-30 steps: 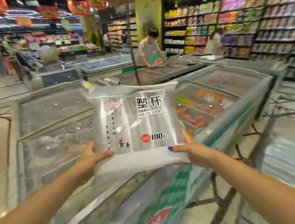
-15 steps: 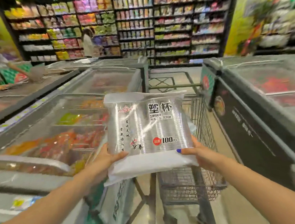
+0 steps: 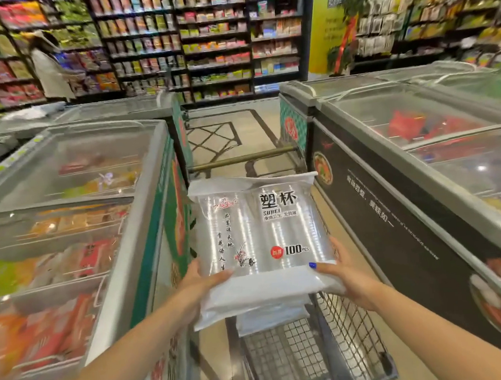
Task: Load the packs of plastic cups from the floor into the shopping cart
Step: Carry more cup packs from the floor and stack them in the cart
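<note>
Ahead, I see a tiled floor (image 3: 226, 122) aisle running to far stocked shelves (image 3: 216, 36), with glass-topped freezers holding packaged food on the left (image 3: 72, 186) and right (image 3: 418, 122). Between them stands the wire shopping cart (image 3: 339, 347), another clear pack lying inside. My left hand (image 3: 196, 281) and right hand (image 3: 344, 275) grip the pack of plastic cups (image 3: 262, 240) by its near corners, above the basket.

the wire shopping cart (image 3: 354, 340) stands on the pale tiled floor (image 3: 229, 131) in the aisle between two chest freezers, one at 9 o'clock (image 3: 144, 228), one at 3 o'clock (image 3: 394, 208). a pack of plastic cups (image 3: 271, 318) lies inside the cart's basket.
</note>
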Demonstrator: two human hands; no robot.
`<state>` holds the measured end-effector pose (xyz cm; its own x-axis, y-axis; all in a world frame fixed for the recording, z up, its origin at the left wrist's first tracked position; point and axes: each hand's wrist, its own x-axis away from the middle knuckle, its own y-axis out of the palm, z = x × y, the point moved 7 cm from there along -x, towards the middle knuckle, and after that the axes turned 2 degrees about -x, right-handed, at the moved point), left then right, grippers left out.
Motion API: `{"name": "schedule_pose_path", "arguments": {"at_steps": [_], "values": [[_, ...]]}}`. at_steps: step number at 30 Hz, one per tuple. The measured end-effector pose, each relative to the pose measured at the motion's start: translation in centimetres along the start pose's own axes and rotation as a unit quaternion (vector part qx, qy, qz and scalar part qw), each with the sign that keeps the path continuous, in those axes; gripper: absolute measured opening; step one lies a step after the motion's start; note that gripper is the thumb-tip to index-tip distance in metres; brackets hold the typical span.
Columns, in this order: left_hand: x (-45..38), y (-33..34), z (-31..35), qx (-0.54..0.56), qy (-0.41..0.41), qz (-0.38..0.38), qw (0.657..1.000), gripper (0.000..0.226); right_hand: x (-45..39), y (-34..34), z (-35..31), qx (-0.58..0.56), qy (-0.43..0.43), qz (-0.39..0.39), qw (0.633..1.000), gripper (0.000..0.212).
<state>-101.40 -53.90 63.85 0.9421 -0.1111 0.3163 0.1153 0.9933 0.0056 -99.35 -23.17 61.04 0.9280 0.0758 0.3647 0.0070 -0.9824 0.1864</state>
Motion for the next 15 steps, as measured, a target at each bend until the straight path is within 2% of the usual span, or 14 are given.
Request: {"name": "schedule_pose_path", "arguments": {"at_steps": [2, 5, 8, 10, 13, 15], "values": [[-2.9, 0.1, -0.1, -0.01, -0.016, 0.003, 1.0, 0.147, -2.8, -0.8, 0.3, -0.003, -0.003, 0.018, 1.0, 0.104], [-6.8, -0.3, -0.6, -0.029, -0.032, 0.013, 0.999, 0.143, -7.1, -1.1, 1.0, 0.012, 0.015, 0.0, 1.0, 0.106], [-10.4, -0.4, -1.7, 0.006, -0.063, 0.021, 0.998, 0.116, -11.1, -1.8, 1.5, 0.031, 0.045, -0.008, 0.998, 0.119], [-12.4, -0.2, -2.1, -0.002, -0.088, 0.028, 0.996, 0.105, -13.9, -2.3, 1.4, 0.065, 0.045, -0.015, 0.997, 0.118], [-16.3, -0.4, -2.8, -0.007, -0.112, 0.049, 0.993, 0.119, -18.3, -3.1, 1.0, 0.117, 0.038, -0.021, 0.992, 0.116], [-18.7, -0.2, -3.1, -0.015, -0.113, 0.063, 0.991, 0.114, -21.3, -3.4, 1.0, 0.126, 0.051, -0.017, 0.991, 0.108]]}}
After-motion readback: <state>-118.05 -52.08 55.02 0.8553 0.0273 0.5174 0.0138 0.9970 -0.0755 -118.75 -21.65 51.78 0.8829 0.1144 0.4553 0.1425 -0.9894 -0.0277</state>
